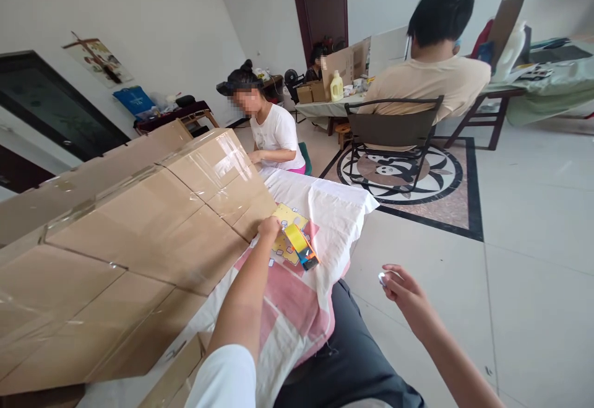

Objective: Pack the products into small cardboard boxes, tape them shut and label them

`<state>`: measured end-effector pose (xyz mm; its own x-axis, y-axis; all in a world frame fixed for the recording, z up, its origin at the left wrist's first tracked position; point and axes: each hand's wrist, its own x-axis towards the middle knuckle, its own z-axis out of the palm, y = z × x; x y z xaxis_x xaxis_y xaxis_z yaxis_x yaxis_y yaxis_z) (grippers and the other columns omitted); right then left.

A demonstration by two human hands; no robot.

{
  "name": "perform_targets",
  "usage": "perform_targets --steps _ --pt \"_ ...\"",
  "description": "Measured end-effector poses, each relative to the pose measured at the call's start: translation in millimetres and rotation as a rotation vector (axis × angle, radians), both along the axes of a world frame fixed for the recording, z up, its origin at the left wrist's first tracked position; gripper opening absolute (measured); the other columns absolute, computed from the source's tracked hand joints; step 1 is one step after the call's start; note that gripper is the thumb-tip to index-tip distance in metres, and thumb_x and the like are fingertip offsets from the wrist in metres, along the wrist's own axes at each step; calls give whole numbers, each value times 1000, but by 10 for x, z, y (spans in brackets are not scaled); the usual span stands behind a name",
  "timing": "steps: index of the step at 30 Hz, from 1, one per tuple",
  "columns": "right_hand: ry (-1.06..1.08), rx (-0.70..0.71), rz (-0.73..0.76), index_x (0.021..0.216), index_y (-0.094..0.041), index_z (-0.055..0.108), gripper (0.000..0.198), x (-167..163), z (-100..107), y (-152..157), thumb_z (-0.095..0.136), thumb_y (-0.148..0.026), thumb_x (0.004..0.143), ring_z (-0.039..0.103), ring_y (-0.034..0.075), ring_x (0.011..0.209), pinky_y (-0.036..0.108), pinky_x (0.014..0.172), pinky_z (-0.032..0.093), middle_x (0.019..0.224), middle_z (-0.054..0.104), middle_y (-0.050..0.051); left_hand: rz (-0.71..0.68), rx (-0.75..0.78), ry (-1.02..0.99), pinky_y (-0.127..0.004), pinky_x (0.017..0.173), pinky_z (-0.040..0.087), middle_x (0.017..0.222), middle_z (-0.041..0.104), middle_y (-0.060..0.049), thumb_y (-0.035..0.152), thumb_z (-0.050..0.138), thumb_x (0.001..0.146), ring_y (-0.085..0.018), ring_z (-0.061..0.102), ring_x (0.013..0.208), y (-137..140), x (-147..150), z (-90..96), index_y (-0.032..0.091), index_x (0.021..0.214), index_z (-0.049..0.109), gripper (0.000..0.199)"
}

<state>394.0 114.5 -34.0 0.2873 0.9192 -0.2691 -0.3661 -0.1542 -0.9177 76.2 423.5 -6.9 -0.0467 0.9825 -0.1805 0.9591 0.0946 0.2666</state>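
Left hand (pixel 269 227) reaches fwd over the worktop, fingers drawn together & pinching the near-left end of a small flat rectangular pack, yellow w/ orange & black at one end (pixel 301 247). Pack's long axis runs diagonally: from the fingertips away to the lower right, dark end pointing toward the worktop's edge. Broad yellow face tilted up at the camera, glossy; orange band & black tip at the far end. It sits just above a yellow printed sheet w/ white patches (pixel 288 233), which lies flat on the white & pink cloth (pixel 334 210) covering the worktop.

Right hand (pixel 403 289) is off the worktop, out over the pale tiled floor (pixel 533 259), well apart from the pack. Fingers loosely curled, thumb & forefinger together on a tiny whitish bit (pixel 382 278) — too small to tell what.

Just left of the left hand: large brown cardboard box sealed w/ clear tape (pixel 139 234), its corner touching the sheet's edge.

Beyond the worktop a person in a white T-shirt (pixel 276 132) sits facing this way. Farther right, a person in a beige shirt (pixel 431 83) sits back-turned in a dark folding chair (pixel 394 129).
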Motion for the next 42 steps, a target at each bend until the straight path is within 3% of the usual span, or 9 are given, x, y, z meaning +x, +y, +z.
perform_targets --steps 6,12,16,19,21,26,30,34,42 --pt "-77 44 58 100 -25 66 40 -68 -8 156 80 -55 77 43 14 61 30 58 36 74 56 0 -28 32 108 -45 93 55 111 69 -7 45 62 93 -21 66 103 -60 19 157 18 109 66 33" --pt "-17 137 196 104 -23 68 46 -557 218 441 84 -52 72 49 14 66 29 62 39 79 61 1 -15 156 143 -43 89 55 107 71 -6 43 61 93 -20 67 97 -322 -191 686 18 107 67 30" --pt "118 91 367 100 -21 69 46 -1185 198 638 86 -49 68 49 12 64 27 58 36 77 60 -1 29 243 162 -31 79 47 103 76 0 36 64 90 -19 68 96 -1022 -682 1138 26 105 70 19" --pt "214 4 554 89 -19 65 43 -1783 96 738 86 -45 63 47 10 57 24 53 32 68 59 -4 98 299 207 -30 74 40 109 77 0 45 59 92 -20 68 100 -1864 -1184 1432 29 108 69 24" --pt "260 -37 674 81 -19 62 37 -2169 35 759 85 -42 62 47 9 53 23 51 31 62 57 -5 190 362 260 -30 72 39 100 77 0 49 57 92 -20 69 92 -2482 -1522 1536 30 102 70 26" --pt "248 -26 898 76 -20 58 26 -2891 -9 738 77 -35 67 51 8 48 22 50 36 60 62 -5 601 310 309 -29 65 36 70 64 3 56 60 84 -15 56 64 -3799 -2177 1342 28 91 70 31" --pt "218 -11 935 77 -20 57 24 -3208 -46 694 77 -27 65 51 9 45 21 48 37 55 61 -7 895 318 232 -30 64 36 62 51 6 64 61 80 -15 51 61 -4378 -2317 1023 27 86 70 38" --pt "186 -9 928 77 -20 58 20 -3335 -117 595 75 -25 67 56 10 52 22 52 39 60 64 -6 1028 297 121 -30 67 38 63 49 7 66 61 80 -15 53 63 -4540 -2236 799 30 94 68 40" --pt "107 66 903 86 -20 57 26 -3403 -185 383 75 -30 71 59 12 61 24 61 43 66 64 -5 1047 449 24 -28 65 37 63 42 8 62 65 80 -13 48 62 -4532 -2088 575 28 103 64 40"
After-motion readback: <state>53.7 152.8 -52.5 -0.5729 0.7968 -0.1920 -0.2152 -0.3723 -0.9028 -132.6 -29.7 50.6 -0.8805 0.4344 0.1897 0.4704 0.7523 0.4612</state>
